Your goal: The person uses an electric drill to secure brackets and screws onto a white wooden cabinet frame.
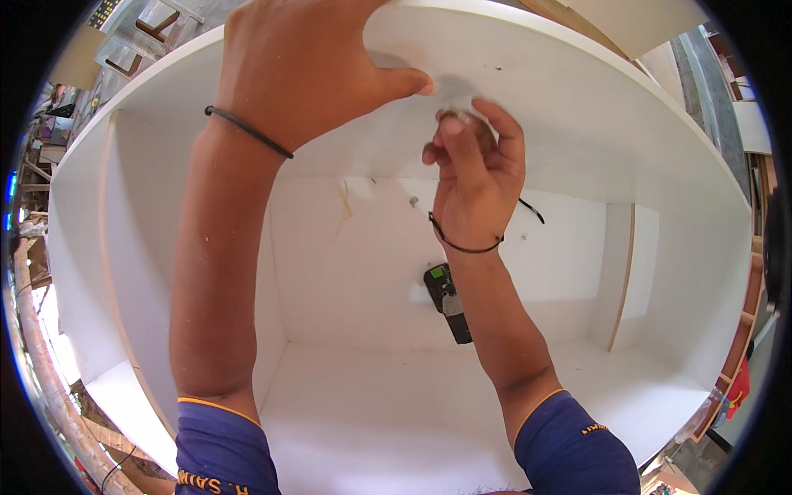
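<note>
A left hand [301, 49], thumb spread, crosses the far panel [577, 107] of a white cabinet [371, 388], its grip out of view; a black tool [450, 307] sits inside, partly behind the forearm [503, 322]; the right hand [478, 157] curls near the panel, its hold unclear.

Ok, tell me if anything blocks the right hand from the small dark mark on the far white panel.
Nothing visible does: only bare white panel shows between the right hand and the mark. The left hand is off to the left.
</note>
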Available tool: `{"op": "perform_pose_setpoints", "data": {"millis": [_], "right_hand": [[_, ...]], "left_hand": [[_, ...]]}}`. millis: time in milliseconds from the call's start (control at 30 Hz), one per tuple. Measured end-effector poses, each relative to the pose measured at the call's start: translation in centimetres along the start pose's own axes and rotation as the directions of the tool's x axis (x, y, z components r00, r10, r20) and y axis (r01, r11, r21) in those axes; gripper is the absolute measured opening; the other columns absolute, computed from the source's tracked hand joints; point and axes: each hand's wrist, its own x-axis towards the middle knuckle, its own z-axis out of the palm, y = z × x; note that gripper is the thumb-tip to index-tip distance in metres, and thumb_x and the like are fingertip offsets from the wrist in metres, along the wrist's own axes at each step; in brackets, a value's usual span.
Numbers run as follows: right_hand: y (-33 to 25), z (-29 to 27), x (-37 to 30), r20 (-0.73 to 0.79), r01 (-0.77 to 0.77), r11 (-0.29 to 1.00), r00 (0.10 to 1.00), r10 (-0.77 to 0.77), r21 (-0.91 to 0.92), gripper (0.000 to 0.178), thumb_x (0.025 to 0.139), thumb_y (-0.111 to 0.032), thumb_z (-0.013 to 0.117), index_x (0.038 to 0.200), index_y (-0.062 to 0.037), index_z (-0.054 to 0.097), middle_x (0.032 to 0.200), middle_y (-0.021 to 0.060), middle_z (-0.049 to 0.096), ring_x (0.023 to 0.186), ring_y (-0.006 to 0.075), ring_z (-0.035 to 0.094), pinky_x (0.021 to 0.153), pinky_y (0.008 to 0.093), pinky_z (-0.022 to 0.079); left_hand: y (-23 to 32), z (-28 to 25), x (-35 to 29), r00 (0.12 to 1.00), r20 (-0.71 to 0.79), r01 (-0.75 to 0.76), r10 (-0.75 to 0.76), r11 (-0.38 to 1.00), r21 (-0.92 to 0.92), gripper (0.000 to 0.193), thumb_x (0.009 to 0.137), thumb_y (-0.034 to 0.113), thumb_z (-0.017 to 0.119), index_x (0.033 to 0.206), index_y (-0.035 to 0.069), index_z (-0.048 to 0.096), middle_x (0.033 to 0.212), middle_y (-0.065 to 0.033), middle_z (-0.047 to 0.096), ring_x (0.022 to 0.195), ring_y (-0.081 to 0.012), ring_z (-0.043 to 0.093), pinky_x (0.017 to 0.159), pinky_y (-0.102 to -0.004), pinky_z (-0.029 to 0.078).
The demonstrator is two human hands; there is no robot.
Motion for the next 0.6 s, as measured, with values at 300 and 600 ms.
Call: {"op": "perform_pose_setpoints", "data": {"millis": [300,600], "right_hand": [[-1.8,3.7,2.0,-0.172,-0.029,0.994,0.984,0.047,0.11,0.018,0.088,-0.01,0.067,0.1,0.0002,0.059,0.09,0.0086,0.067,0.073,0.0122,0.061,0.054,0.0265,0.049],[-1.9,4.3,1.6,-0.228,-0.074,0.997,0.971,0.079,0.03,0.021,0.088,-0.015,0.067,0.098,0.0002,0.056,0.085,0.0079,0.067,0.071,0.0124,0.061,0.05,0.0248,0.045]], "left_hand": [[0.3,-0.9,0.6,0.999,-0.033,0.043,-0.042,0.999,0.01,0.047,0.055,0.034,0.084,0.086,0.003,0.066,0.082,-0.0114,0.065,0.077,-0.0321,0.065,0.069,-0.0399,0.05],[0.5,-0.4,0.9,0.997,-0.039,0.068,-0.068,0.998,-0.013,0.045,0.056,0.036,0.082,0.075,0.001,0.062,0.073,-0.0142,0.062,0.068,-0.0334,0.063,0.06,-0.04,0.048]]}}
